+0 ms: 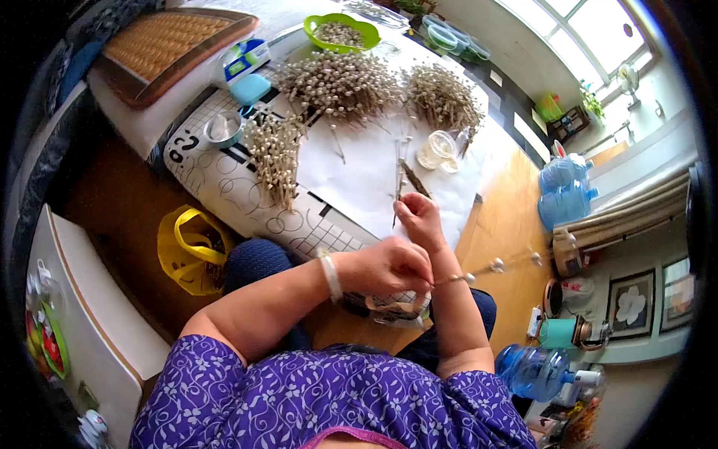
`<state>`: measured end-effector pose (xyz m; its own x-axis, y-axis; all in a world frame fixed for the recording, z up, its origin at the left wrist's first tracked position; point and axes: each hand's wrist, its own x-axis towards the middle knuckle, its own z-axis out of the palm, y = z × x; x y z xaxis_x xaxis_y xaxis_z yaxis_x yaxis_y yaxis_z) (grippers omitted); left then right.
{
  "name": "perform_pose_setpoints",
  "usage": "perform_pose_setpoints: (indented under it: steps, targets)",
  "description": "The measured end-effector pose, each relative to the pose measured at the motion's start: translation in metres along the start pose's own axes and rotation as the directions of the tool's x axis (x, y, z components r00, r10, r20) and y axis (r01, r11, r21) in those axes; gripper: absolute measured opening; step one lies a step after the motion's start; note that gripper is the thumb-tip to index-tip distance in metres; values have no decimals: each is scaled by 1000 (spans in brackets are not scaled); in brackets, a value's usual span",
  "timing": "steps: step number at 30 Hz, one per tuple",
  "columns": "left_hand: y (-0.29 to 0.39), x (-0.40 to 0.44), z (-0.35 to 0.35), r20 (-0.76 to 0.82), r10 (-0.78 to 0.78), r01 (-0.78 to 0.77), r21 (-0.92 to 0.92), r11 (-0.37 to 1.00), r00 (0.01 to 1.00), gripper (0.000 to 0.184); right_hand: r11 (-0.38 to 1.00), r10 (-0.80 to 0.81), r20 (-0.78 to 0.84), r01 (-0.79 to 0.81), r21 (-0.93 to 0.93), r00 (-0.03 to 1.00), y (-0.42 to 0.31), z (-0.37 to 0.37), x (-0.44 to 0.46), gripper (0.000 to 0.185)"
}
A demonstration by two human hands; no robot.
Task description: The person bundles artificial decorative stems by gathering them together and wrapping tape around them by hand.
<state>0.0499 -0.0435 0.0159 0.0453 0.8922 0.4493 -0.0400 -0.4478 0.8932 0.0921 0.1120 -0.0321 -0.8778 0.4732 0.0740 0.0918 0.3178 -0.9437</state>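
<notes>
My left hand (389, 266) is closed in a pinch, crossing close to my right forearm. From its fingers a thin stem with white buds (497, 264) stretches out to the right, partly blurred. Just ahead, my right hand (420, 218) is closed on thin brown stems (400, 183) above the white sheet; exactly how many is unclear. On the table lie bunches of dried stems tipped with white buds: a large one (340, 82), one at the right (443, 97) and a smaller one (274, 153). A single stem (338, 142) lies between them.
A green bowl (308, 26) of loose buds stands at the back. A clear plastic tub (436, 152), a small cup (224, 130) and a light-blue lid-like piece (250, 88) are on the table. A yellow bag (179, 262) sits below left; water bottles (565, 202) stand right.
</notes>
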Motion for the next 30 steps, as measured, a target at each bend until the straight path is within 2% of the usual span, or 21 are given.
perform_pose_setpoints:
  steps: [1, 3, 5, 6, 7, 9, 10, 11, 13, 15, 16, 17, 19, 23, 24, 27, 30]
  targets:
    - [1, -1, -3, -62, -19, 20, 4, 1000, 998, 6, 996, -30, -38, 33, 77, 999, -7, -9, -7, 12]
    - [-2, 0, -16, -188, -10, 38, 144, 989, 982, 6, 956, -1, -81, 25, 293, 997, -14, -25, -19, 10]
    - [-1, 4, -20, -330, -60, 103, 113, 988, 942, 5, 926, -30, -151, 85, 368, 988, -20, -35, -30, 8]
    - [-9, 5, -23, -351, -10, 85, 198, 977, 936, 6, 925, 3, -141, 51, 376, 990, -22, -40, -36, 7]
    - [-14, 7, -24, -350, -2, 91, 239, 967, 937, 7, 902, 34, -155, 36, 430, 987, -21, -40, -39, 6]
    - [-21, 13, -18, -355, -118, 150, 64, 987, 927, 7, 878, 18, -160, 61, 475, 987, -17, -41, -44, 6]
    - [-25, 14, -16, -276, -227, 210, -90, 973, 934, 7, 853, 2, -202, 104, 511, 979, -18, -37, -45, 5]
    - [-27, 17, -10, -250, -242, 208, -157, 965, 937, 8, 808, -97, -199, 194, 556, 975, -12, -36, -44, 6]
    - [-32, 24, -7, -160, -133, 141, 38, 989, 978, 6, 901, 8, -159, 62, 429, 987, -10, -40, -47, 7]
    - [-33, 31, -8, -118, -79, 94, 124, 988, 990, 3, 833, 31, -119, 40, 552, 992, -11, -41, -50, 9]
    - [-34, 33, -7, -163, -105, 130, 151, 980, 981, 1, 884, -22, -131, 80, 460, 991, -15, -44, -53, 9]
    - [-30, 36, -7, -203, -143, 175, 149, 973, 969, 1, 868, -5, -83, 46, 495, 997, -16, -46, -54, 8]
    - [-30, 39, -5, -216, -139, 165, 105, 981, 966, 1, 777, 28, -30, -3, 630, 999, -14, -48, -54, 8]
    - [-29, 39, -9, -218, -116, 145, 121, 982, 969, 1, 749, 55, 34, -64, 660, 998, -3, -52, -48, 10]
    - [-26, 39, -10, -188, -116, 143, 137, 980, 975, 1, 734, 1, 84, -58, 677, 996, -1, -56, -44, 13]
    - [-22, 38, -12, -136, -137, 158, 160, 974, 981, 1, 660, 10, 232, -181, 729, 973, -3, -61, -39, 13]
    - [-27, 36, -11, -154, -194, 183, -80, 980, 969, 2, 725, -63, 230, -114, 679, 971, 0, -62, -35, 12]
